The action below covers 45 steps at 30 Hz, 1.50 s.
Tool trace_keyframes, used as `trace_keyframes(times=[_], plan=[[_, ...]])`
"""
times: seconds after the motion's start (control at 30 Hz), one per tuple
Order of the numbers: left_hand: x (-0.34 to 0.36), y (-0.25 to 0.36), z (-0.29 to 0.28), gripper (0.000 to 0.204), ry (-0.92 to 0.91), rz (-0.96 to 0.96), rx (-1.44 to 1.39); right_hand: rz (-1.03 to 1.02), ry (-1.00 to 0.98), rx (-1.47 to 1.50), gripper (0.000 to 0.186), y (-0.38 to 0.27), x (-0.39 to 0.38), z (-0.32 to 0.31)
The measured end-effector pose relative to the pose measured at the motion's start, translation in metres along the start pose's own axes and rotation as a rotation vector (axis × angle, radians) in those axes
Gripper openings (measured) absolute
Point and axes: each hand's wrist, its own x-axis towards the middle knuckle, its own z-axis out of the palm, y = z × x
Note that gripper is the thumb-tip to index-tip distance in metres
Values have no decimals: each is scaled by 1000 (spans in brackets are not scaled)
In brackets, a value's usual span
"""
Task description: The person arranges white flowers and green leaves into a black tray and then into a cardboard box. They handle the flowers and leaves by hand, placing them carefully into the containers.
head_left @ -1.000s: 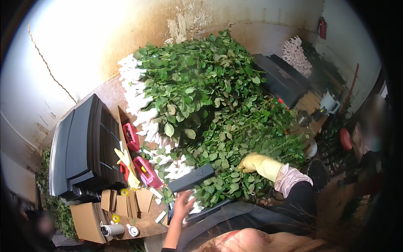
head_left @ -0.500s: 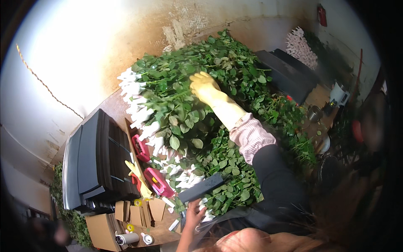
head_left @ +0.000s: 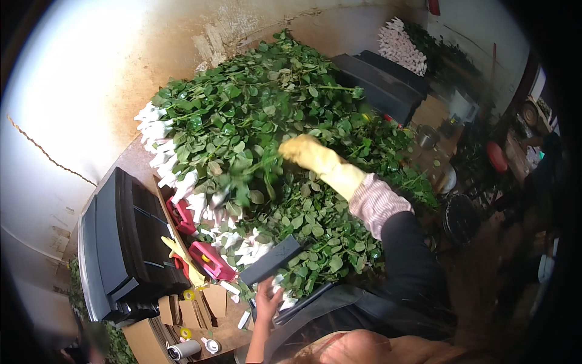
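Observation:
My right hand (head_left: pixel 296 149), in a long yellow rubber glove, is closed on a leafy rose stem (head_left: pixel 262 165), blurred by motion. The stem slants down to the left over a big heap of leafy roses (head_left: pixel 242 97). White-sleeved flower heads (head_left: pixel 159 136) line the heap's left edge. My left hand (head_left: pixel 267 299) is bare, its fingers apart, just below a dark grey block-like strip (head_left: pixel 270 259). It is close to white-sleeved heads (head_left: pixel 285 301) near the front edge; whether it touches the strip is unclear.
Stacked dark panels (head_left: pixel 124 236) stand at left, with pink plastic holders (head_left: pixel 212 261) and a yellow glove (head_left: pixel 185 261) beside them. Cardboard pieces (head_left: pixel 194 312), tape and a tumbler (head_left: pixel 183 349) lie at the front left. Dark boxes (head_left: pixel 382 82) sit behind right.
My right hand has come back from the heap toward the right and nearer, a leafy stem now trailing from it. The whole view has shifted; my left hand stays by the grey strip.

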Motion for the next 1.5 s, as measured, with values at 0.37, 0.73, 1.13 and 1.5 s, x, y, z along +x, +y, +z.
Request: trace_keyframes(times=[0.37, 0.73, 1.13, 1.5], plan=[[-5, -1, -3, 54, 18, -13, -29, 107, -629, -462, 22, -20, -49, 0], [-8, 19, -11, 55, 1, -28, -24, 51, -219, -777, 29, -33, 155, 34], [-12, -2, -4, 53, 69, -14, -25, -449, -9, 48, 40, -73, 43, -49], [-8, -7, -6, 55, 59, -111, -171, 243, -714, -160, 54, -221, -10, -23]])
